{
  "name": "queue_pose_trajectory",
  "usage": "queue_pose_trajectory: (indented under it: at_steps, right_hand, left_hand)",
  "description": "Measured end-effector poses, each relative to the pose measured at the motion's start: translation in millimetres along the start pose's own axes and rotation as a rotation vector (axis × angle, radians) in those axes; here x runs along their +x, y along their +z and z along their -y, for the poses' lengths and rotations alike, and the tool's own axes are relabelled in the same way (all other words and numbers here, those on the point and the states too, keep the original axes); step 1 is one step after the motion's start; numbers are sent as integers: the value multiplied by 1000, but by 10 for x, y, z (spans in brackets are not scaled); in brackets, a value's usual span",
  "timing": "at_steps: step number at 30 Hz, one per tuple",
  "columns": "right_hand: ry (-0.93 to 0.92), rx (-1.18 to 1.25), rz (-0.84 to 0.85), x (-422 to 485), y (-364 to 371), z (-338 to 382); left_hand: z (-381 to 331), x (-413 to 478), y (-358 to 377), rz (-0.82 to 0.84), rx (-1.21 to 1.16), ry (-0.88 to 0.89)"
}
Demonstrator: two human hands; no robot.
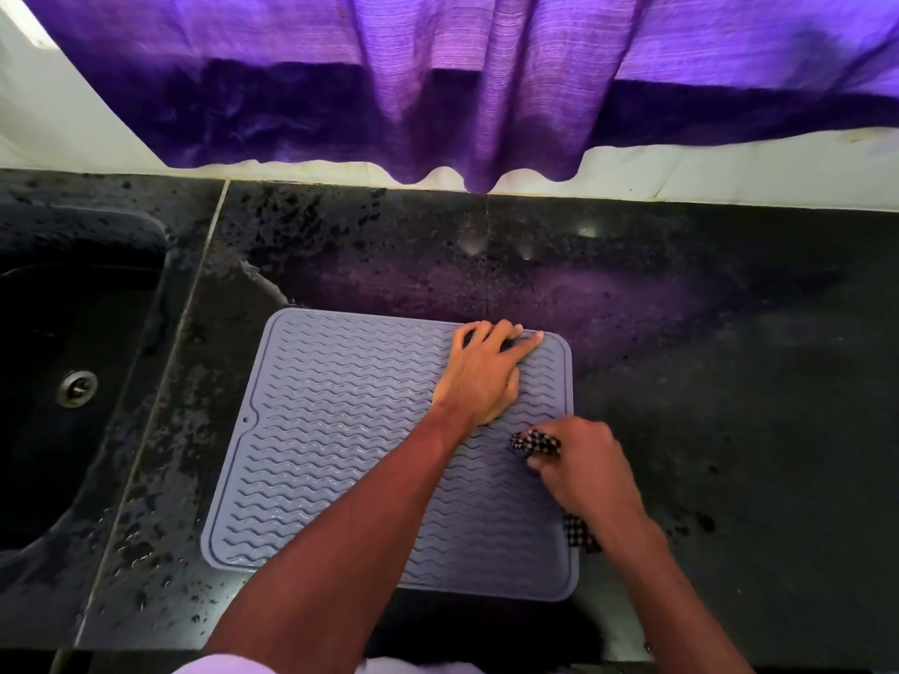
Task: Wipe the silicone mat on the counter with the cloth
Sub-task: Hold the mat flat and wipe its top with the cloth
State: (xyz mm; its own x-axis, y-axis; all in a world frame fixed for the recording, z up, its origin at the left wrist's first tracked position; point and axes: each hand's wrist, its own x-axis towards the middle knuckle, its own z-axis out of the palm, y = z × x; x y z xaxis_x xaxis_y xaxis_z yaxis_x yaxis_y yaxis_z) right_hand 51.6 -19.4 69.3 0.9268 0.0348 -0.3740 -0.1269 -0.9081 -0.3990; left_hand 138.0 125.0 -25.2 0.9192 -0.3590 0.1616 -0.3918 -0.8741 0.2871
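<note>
Noting silicone mat (pixel 340 454), grey-blue, wavy-ridged, raised rim: lies flat on the dark speckled table (pixel 705 357), near its front edge, just right of the sink (pixel 73 333). Pressed near its far right corner by left hand (pixel 486 377), palm down on the ridges, fingers loosely spread and reaching the far rim, holding nothing. Met at its right side by cloth (pixel 535 442), black-and-white checked, bunched in right hand (pixel 584 474); fingers curled round it, one tuft showing ahead of the knuckles, another end trailing under the wrist across the mat's right rim. Hands near each other, not touching; left forearm crossing the mat on a diagonal. Cannot tell how much of the cloth bears on the mat. Farther out: sink black, set into the table at left, metal drain (pixel 77 387) in its floor; wet-looking patches on the stone between sink and mat; white ledge (pixel 729 182) along the back; purple curtain (pixel 486 90) hanging down to it.
</note>
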Motion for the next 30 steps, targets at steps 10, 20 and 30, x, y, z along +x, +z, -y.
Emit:
queue_pose_trajectory:
  at_steps: [10,20,30]
  right_hand:
    - [-53,-171,-163,483,2,120]
    - [-70,-153,-175,-7,209,61]
    - [-102,154,-57,-286,350,-172]
  left_hand:
    - [9,8,38,-27,-49,0]
    - [22,8,56,-4,39,5]
    - [33,-2,56,-13,29,30]
